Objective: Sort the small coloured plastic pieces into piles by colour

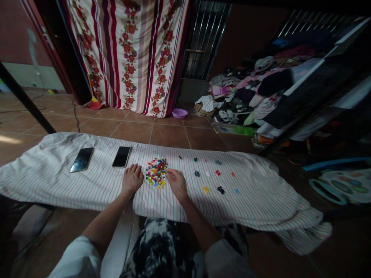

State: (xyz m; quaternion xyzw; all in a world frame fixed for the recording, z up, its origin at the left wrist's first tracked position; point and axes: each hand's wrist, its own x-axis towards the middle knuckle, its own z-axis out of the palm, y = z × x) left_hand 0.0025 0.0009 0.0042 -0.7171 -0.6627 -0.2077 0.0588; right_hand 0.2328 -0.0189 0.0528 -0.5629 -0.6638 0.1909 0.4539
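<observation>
A mixed pile of small coloured pieces (156,172), too small to tell beads from blocks, lies on the striped cloth (162,206) between my hands. My left hand (133,178) rests palm down on the cloth just left of the pile, its fingers lying flat and holding nothing. At the pile's right edge, my right hand (176,182) has thumb and fingertips pinched together; anything between them is too small to make out. To its right sit sorted little groups, among them black pieces (221,190), yellow pieces (205,189), red pieces (218,172) and dark grey pieces (197,174).
Two phones, a dark phone (82,159) and another phone (121,156), lie left of my left hand. Beyond the cloth are a tiled floor, a purple basin (179,113), a floral curtain (130,54) and a heap of clothes (246,90). Dark poles slant at both sides.
</observation>
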